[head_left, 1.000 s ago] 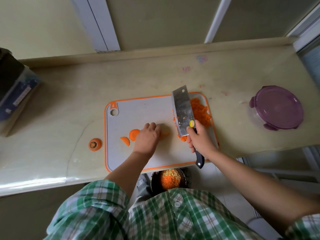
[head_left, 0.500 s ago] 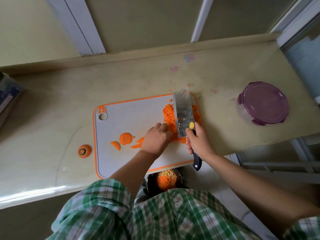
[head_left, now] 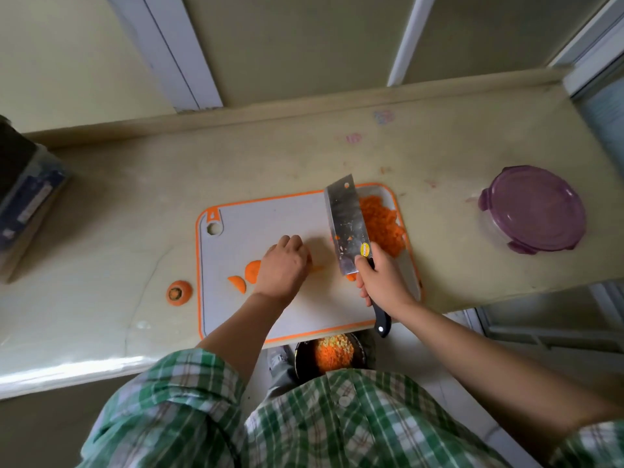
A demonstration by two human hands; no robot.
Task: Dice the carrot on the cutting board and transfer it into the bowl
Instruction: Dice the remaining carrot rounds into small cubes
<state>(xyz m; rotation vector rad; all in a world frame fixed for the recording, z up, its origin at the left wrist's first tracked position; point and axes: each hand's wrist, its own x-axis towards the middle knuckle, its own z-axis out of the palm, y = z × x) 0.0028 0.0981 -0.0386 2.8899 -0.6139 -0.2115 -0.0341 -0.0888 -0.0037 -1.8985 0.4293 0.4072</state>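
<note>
Grey plastic cutting board with orange rim (head_left: 270, 217): on pale bench (head_left: 135, 204).
Diced orange carrot heap (head_left: 381, 224): board's far right corner, beside steel cleaver (head_left: 346, 224).
Right hand (head_left: 381, 282): fingers wrapped round the cleaver's black handle.
Left hand (head_left: 283, 265): fingers curled over round carrot slices (head_left: 251, 270); grip cannot be told.
Black bowl (head_left: 298, 358): below bench edge, holding dice.

Diced carrot (head_left: 381, 224) on cutting board (head_left: 270, 214), right end; carrot top (head_left: 178, 292) left of it; container (head_left: 533, 209) right

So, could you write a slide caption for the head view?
Head view: right hand holds cleaver beside diced carrot on cutting board.
</note>
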